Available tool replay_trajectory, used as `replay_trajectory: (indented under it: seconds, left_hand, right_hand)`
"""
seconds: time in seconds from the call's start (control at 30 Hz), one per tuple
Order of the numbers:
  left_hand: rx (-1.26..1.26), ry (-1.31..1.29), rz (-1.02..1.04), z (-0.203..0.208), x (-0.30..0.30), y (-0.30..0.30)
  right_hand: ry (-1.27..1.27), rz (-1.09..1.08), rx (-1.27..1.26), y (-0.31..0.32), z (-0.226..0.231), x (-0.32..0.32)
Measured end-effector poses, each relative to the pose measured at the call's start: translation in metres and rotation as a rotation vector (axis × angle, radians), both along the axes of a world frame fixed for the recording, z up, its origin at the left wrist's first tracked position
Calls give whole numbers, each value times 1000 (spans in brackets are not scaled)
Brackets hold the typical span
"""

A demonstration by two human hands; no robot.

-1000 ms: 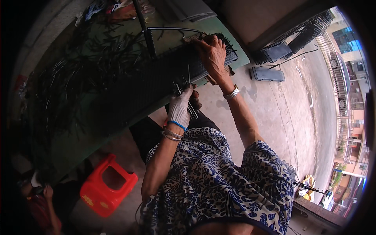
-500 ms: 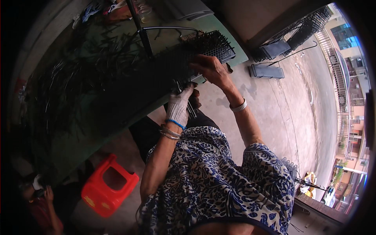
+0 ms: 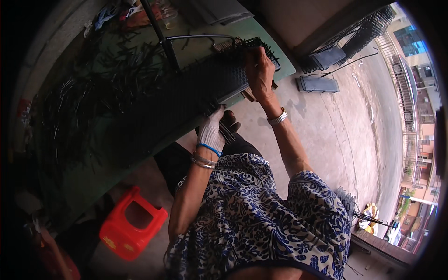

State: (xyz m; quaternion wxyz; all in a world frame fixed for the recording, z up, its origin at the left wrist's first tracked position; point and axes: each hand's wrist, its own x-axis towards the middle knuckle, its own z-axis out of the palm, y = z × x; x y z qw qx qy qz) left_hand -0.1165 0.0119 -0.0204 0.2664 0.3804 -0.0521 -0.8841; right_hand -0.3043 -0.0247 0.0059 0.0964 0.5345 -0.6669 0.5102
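gloved left hand grips bunch of thin dark rods at near edge of dark perf'd block, long axis approx near-left to far-right on green counter, w/ right hand closer to its far-right end, fingers curled, can't tell if holding anything.

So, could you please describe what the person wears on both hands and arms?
The left hand wears a whitish knit glove with a blue band at its cuff; silver-coloured bangles circle the wrist. The right hand is ungloved, with a metallic wristband. The short sleeve is off-white, patterned dark blue.
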Motion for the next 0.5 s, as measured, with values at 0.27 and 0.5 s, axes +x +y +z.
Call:
replay_trajectory:
  seconds: [0.27, 0.5]
  left_hand:
    - [-22, -80, 14, 1, -1, 4]
    - [-81, -90, -14, 11, -3, 4]
  right_hand:
    - [-28, -1, 68, 1, 3, 3]
    - [-79, 51, 31, -1, 1, 1]
